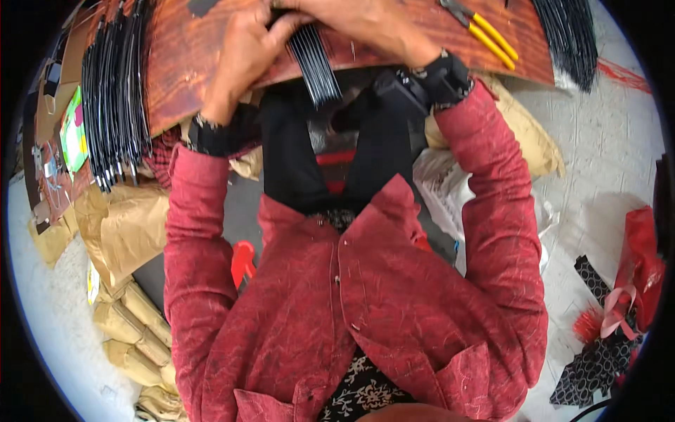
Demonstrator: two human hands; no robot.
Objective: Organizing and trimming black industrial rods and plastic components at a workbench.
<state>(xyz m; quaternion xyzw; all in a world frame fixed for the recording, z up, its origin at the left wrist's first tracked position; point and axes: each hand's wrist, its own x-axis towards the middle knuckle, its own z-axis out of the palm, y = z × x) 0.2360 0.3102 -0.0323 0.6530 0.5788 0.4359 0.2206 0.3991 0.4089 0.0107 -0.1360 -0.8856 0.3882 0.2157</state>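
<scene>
A flat row of thin black cables (314, 69) hangs over the near edge of the brown wooden table (186, 60), its lower ends above my lap. My left hand (254, 39) is closed on the cables from the left, with its thumb reaching across their upper part. From the right, my right hand (362, 22) is closed at the same upper part. The top edge of the view cuts off some fingers of both hands. The cables' far ends are hidden.
Pliers with yellow handles (493, 41) lie right of my hands. Long bundles of black cables drape over the table at the left (116, 98) and the right (568, 39). Brown paper packages (130, 225) stand at lower left; a white plastic bag (443, 186) sits beside my right arm.
</scene>
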